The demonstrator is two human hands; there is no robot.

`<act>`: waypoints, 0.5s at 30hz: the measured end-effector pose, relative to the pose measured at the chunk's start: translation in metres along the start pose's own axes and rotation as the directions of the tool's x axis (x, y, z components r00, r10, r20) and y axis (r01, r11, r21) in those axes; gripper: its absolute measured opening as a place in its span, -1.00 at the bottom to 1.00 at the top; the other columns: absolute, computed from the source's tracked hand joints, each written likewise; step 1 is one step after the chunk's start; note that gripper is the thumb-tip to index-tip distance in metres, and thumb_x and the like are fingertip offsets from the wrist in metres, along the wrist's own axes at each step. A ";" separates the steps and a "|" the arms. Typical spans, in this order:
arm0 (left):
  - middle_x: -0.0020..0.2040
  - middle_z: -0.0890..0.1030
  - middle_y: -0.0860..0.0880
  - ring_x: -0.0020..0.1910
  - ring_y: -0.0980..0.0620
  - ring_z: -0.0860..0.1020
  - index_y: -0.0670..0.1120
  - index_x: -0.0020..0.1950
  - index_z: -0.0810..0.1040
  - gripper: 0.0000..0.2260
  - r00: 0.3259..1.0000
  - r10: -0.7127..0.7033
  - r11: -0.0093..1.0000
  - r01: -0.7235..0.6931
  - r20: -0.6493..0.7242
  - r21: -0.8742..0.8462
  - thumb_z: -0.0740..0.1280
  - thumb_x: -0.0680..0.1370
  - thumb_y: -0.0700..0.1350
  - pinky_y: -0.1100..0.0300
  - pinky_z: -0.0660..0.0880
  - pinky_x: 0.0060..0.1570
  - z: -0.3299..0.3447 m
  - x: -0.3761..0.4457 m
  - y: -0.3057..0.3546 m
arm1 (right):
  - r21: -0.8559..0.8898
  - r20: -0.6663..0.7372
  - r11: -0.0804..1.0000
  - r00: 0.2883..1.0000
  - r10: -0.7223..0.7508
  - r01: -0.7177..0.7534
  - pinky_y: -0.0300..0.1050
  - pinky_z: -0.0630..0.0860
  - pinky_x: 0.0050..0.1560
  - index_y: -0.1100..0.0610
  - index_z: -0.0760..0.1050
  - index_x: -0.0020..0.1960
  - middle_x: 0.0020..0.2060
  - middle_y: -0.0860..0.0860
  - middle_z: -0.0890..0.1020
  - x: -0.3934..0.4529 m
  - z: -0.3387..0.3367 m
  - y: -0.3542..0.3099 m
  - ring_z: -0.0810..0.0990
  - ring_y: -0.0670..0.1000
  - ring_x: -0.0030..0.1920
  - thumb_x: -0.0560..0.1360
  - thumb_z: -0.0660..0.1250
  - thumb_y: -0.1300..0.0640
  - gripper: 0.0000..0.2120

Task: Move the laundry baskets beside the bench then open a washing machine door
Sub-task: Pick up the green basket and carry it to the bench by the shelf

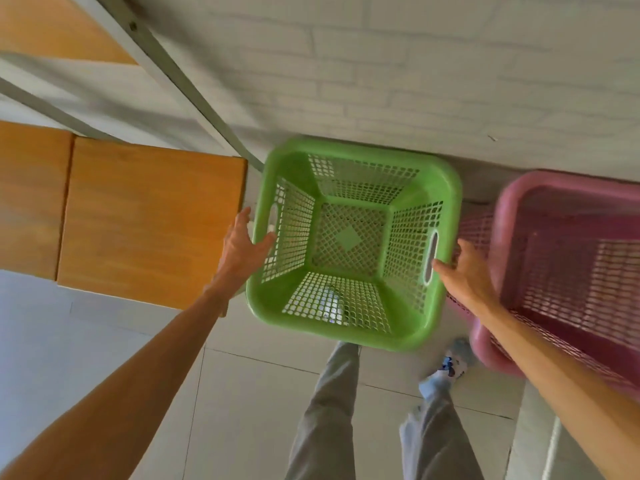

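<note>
Green basket [349, 237] is being gripped at both rims by left fingers [243, 219] and right fingers [462, 249], likely to keep it level between bench [149, 220] and pink basket [568, 258].

Both hands hold a green basket [349, 332] by its side rims.

The left hand [242, 252] has its thumb over the rim by the handle slot, its fingers [244, 217] straight along the outer wall. The right hand [469, 277] pinches the opposite rim beside the other slot. A wooden desk [145, 220] lies just outside the left fingers and a pink basket [505, 216] just outside the right ones. Beyond the fingertips stands a white brick wall [415, 81]. Below them is tiled floor [256, 393].
</note>
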State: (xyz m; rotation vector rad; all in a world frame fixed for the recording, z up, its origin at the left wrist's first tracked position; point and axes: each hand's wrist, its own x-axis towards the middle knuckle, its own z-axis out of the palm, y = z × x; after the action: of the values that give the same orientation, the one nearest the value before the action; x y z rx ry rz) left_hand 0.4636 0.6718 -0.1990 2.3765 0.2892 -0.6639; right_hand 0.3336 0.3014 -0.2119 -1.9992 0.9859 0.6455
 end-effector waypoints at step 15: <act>0.14 0.58 -0.01 -0.24 0.14 0.69 0.04 0.53 0.27 -0.44 0.992 0.119 0.984 -0.111 0.050 -0.141 0.32 0.57 -0.22 0.32 0.54 -0.52 -0.042 -0.040 -0.001 | -0.129 -0.213 0.986 0.974 0.073 -0.102 -0.27 0.33 -0.50 0.26 0.33 0.26 -0.28 0.03 0.51 -0.069 -0.022 -0.020 0.47 -0.05 -0.43 0.53 0.28 0.25 -0.67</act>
State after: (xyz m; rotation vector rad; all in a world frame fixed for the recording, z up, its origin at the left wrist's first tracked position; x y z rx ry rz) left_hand 0.4461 0.6986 -0.1506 2.2196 0.1650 -0.6362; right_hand 0.3127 0.3190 -0.1415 -2.1889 1.1878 0.5746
